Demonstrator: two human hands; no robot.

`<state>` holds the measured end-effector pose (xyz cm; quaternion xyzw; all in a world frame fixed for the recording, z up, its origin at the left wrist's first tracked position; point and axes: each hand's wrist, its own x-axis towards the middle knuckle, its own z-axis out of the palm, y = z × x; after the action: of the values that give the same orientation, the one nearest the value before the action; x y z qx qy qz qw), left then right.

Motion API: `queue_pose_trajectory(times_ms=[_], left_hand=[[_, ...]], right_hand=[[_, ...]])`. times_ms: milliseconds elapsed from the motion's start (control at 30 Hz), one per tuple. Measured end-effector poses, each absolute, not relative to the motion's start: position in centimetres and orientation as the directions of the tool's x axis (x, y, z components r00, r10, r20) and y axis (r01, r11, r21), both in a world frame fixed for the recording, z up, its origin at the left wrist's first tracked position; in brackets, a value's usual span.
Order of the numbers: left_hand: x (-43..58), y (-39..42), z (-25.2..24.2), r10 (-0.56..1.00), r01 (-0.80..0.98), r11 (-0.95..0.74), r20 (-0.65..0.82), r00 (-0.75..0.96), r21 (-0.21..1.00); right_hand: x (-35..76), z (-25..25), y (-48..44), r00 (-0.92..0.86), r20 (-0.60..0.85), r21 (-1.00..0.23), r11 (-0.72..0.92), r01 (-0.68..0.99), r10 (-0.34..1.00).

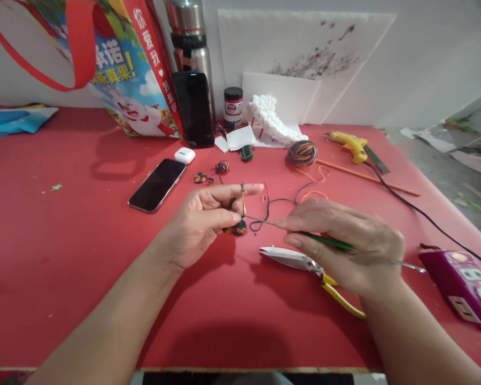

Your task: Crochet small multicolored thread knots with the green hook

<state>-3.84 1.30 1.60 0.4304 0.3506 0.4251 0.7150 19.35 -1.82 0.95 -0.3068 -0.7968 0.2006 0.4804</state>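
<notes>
My left hand (206, 216) pinches a small multicoloured crocheted piece (237, 229) between thumb and fingers, with the index finger stretched out and yarn looped over it. My right hand (344, 240) grips a crochet hook with a green handle (328, 242); its thin metal tip reaches the piece at my left fingers. Multicoloured yarn (282, 201) trails from the work to a yarn ball (302, 153) further back. Both hands hover just above the red table (64, 256).
Yellow-handled snips (304, 263) lie under my right hand. A phone (157, 184), an earbud case (184, 155), two small crocheted bits (212, 172), a yellow glue gun (350, 143) with black cord, a wooden stick (369, 177), a purple power strip (463, 286), a printed bag (120, 69), a flask and a jar stand around.
</notes>
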Motion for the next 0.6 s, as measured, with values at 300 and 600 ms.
queue_pose_trajectory(times_ms=[300, 600], left_hand=[[-3.91, 1.63, 1.40, 0.864, -0.258, 0.363, -0.220, 0.452, 0.895], [-4.03, 1.75, 1.34, 0.823, -0.237, 0.366, -0.194, 0.535, 0.900]], right_hand=[[19.42, 1.27, -1.67, -0.380, 0.619, -0.650, 0.720, 0.243, 0.688], [19.62, 1.64, -1.52, -0.341, 0.535, -0.770, 0.612, 0.179, 0.773]])
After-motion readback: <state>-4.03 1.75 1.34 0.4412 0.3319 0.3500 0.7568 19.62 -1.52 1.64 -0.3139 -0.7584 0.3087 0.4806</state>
